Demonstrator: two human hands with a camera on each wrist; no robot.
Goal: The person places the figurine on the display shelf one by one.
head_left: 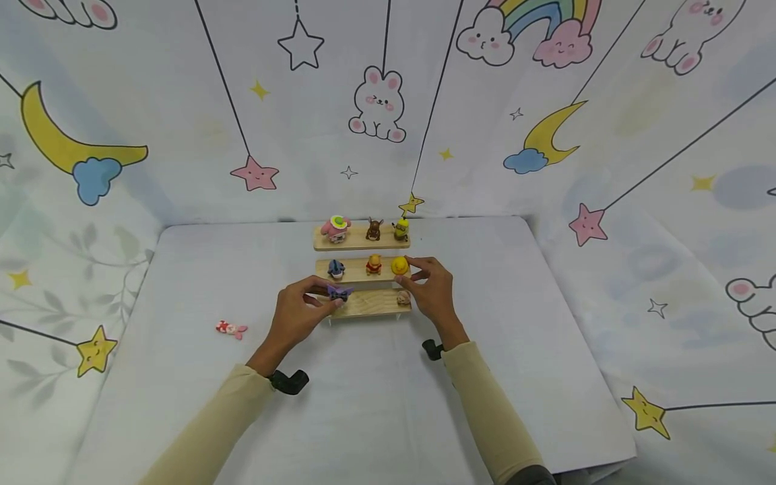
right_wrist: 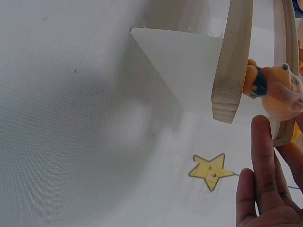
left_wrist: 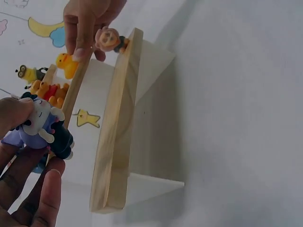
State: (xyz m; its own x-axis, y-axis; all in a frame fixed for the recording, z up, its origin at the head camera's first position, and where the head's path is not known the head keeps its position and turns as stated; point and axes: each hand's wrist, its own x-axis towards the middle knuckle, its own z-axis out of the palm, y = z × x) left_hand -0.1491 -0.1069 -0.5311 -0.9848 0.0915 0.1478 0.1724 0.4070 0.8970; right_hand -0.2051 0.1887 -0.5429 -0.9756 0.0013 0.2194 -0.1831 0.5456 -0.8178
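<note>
My left hand point(head_left: 296, 314) pinches a small purple and dark figurine point(head_left: 340, 294) with a white face point(left_wrist: 39, 117), at the left end of the lowest wooden shelf point(head_left: 372, 304). My right hand point(head_left: 434, 288) has thumb and forefinger around a yellow duck figurine point(head_left: 399, 265) at the right end of the middle shelf point(head_left: 356, 273). In the left wrist view, the right thumb touches the duck point(left_wrist: 67, 65). A brown and peach figurine point(right_wrist: 280, 92) stands on the lowest shelf's right end, beside the right hand's fingers.
A blue-grey figurine point(head_left: 336, 269) and a red-shirted bear point(head_left: 373, 264) share the middle shelf. On the top shelf point(head_left: 358, 244) stand a pink figurine point(head_left: 336, 230), a brown one point(head_left: 374, 230) and a yellow minion point(head_left: 401, 230). A red and pink figurine point(head_left: 231, 329) lies on the white tabletop, left.
</note>
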